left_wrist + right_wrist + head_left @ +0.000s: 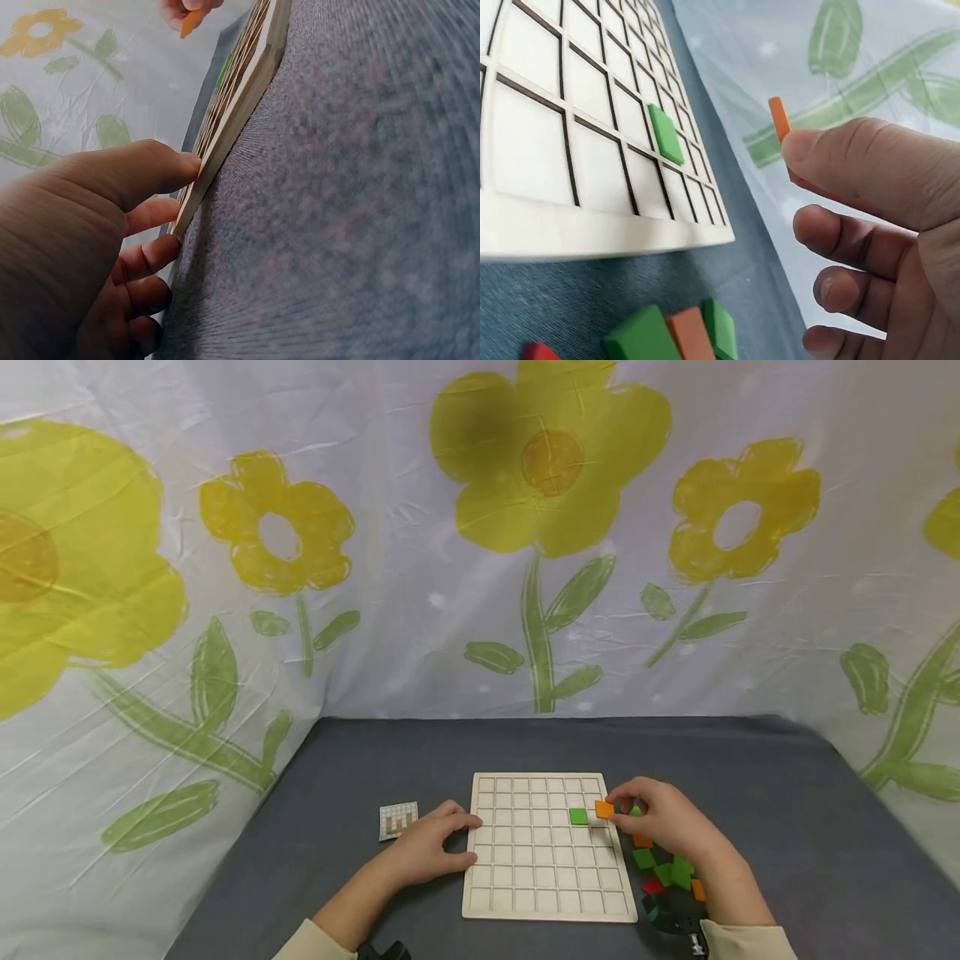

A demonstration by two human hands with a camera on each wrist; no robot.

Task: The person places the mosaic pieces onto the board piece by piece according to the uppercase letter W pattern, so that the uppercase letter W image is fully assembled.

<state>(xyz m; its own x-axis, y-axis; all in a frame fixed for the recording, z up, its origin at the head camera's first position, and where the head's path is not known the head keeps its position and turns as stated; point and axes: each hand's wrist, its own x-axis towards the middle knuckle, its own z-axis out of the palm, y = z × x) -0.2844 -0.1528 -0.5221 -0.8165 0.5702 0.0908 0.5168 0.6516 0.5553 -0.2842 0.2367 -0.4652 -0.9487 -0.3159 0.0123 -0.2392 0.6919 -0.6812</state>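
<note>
A pale wooden grid board (550,921) lies on the dark cloth, with one green square tile (578,817) in a cell near its right edge. My left hand (431,850) rests at the board's left side, thumb and fingertips touching the edge; the left wrist view shows the thumb (161,172) against the rim. Over the board's upper right part, my right hand (667,818) pinches an orange square tile (604,810) between thumb and forefinger. In the right wrist view this orange tile (779,118) is seen edge-on, raised above the board, the other fingers loosely bent.
Right of the board, partly under my right forearm, lies a loose pile of green tiles (664,873), orange tiles (699,890) and red tiles (654,886). A small pattern card (396,819) lies left of the board, beside my left hand. A flowered curtain (405,635) hangs behind the table.
</note>
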